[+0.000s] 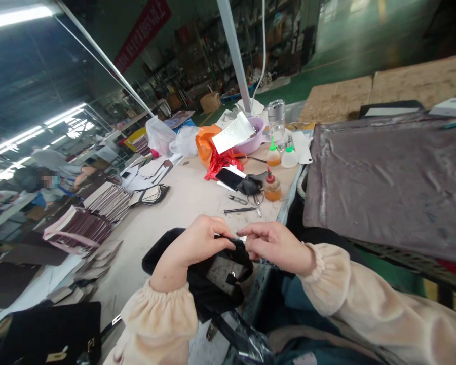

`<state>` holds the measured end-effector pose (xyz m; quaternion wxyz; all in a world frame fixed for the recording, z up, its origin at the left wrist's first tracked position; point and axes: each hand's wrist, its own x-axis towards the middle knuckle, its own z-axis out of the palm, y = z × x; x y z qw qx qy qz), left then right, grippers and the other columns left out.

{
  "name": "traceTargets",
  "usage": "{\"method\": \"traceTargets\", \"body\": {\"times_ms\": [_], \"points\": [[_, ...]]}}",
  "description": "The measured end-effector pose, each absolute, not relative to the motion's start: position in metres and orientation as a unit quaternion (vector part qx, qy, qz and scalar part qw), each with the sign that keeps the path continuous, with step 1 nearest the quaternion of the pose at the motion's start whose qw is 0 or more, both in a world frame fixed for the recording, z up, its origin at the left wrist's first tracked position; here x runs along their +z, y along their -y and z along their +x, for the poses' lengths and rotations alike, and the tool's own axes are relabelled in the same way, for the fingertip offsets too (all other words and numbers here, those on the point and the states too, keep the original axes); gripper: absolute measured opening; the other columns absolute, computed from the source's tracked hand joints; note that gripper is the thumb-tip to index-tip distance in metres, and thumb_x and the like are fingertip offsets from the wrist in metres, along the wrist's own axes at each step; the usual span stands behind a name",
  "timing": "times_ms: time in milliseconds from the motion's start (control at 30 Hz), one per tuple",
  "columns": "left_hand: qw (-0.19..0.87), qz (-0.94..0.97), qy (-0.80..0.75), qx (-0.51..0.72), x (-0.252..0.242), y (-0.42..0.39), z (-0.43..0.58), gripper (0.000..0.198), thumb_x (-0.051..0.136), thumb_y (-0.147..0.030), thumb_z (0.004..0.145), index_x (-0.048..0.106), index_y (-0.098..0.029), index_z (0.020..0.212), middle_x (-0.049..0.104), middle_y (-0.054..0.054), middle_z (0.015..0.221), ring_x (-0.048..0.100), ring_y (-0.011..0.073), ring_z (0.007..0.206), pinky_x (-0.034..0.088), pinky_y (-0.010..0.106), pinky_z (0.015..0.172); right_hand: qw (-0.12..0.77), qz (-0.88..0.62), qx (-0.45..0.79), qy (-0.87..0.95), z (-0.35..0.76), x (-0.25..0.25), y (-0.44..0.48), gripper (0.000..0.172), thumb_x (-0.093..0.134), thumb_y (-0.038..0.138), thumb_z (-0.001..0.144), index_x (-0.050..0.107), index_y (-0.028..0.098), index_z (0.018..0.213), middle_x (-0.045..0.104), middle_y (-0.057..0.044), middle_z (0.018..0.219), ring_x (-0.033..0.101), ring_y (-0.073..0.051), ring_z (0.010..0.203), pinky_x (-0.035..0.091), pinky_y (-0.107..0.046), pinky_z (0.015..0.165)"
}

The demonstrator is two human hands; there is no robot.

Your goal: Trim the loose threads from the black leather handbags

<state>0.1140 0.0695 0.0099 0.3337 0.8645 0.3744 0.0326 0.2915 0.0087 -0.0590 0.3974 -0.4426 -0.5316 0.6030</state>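
Observation:
My left hand (pixel 203 241) pinches a black strap (pixel 233 242) between thumb and fingers, in front of me at the table's near edge. At the strap's right end, the curled fingers of my right hand (pixel 271 245) close on it, beside a small pale, shiny spot. Just what lies between those fingertips is partly hidden. Below my hands is a black bag (pixel 209 289) with metal fittings, partly covered by my left forearm. Clear plastic wrap (pixel 247 337) covers a black strap nearest my lap.
Beyond my hands lie a black pen (pixel 239 210), thread snips (pixel 237 199), scissors (pixel 257 203), a phone (pixel 230 178) and a red-capped glue bottle (pixel 272 186). Stacked panels (pixel 108 203) and another black bag (pixel 53 332) are at left. A dark brown covered surface (pixel 391 177) is at right.

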Motion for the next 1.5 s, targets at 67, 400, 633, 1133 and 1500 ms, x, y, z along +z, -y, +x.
{"method": "traceTargets", "body": {"times_ms": [67,400,633,1133,1500], "points": [[0.326,0.868,-0.374,0.027,0.01,-0.069,0.114,0.009,0.064,-0.018,0.072,0.072,-0.016,0.076,0.064,0.002,0.073,0.058,0.0124,0.07,0.045,0.022,0.068,0.374,-0.449,0.645,0.492,0.293,-0.052,-0.012,0.029,0.053,0.019,0.073,0.064,0.012,0.099,0.061,0.001,0.058,0.06,-0.012,0.052,0.048,-0.021,0.051],[0.314,0.875,-0.367,0.024,0.009,-0.071,0.115,0.008,0.065,-0.02,0.068,0.072,-0.016,0.071,0.064,0.0,0.07,0.057,0.0133,0.068,0.044,0.022,0.066,0.322,-0.482,0.537,0.612,0.289,-0.054,-0.027,0.017,0.052,0.025,0.076,0.065,0.016,0.068,0.06,0.002,0.052,0.059,-0.011,0.046,0.043,-0.017,0.043],[0.336,0.872,-0.355,0.028,0.007,-0.074,0.115,0.012,0.064,-0.018,0.067,0.074,-0.018,0.073,0.066,0.0,0.07,0.057,0.0127,0.067,0.044,0.021,0.066,0.309,-0.498,0.546,0.598,0.292,-0.05,-0.026,0.018,0.049,0.018,0.07,0.066,0.017,0.075,0.064,0.001,0.055,0.063,-0.014,0.051,0.047,-0.019,0.046],[0.328,0.869,-0.368,0.039,0.006,-0.073,0.113,0.013,0.063,-0.018,0.065,0.074,-0.016,0.072,0.067,0.0,0.068,0.056,0.011,0.06,0.042,0.02,0.06,0.317,-0.501,0.472,0.652,0.287,-0.043,-0.021,0.017,0.052,0.022,0.073,0.067,0.017,0.068,0.059,0.002,0.053,0.059,-0.012,0.051,0.042,-0.019,0.046],[0.346,0.854,-0.382,0.068,0.007,-0.072,0.113,0.009,0.068,-0.023,0.061,0.072,-0.017,0.067,0.064,-0.002,0.063,0.055,0.0117,0.061,0.042,0.02,0.06,0.336,-0.492,0.56,0.576,0.292,-0.046,-0.016,0.026,0.05,0.014,0.068,0.069,0.014,0.086,0.064,-0.001,0.062,0.062,-0.015,0.056,0.048,-0.024,0.054]]}}
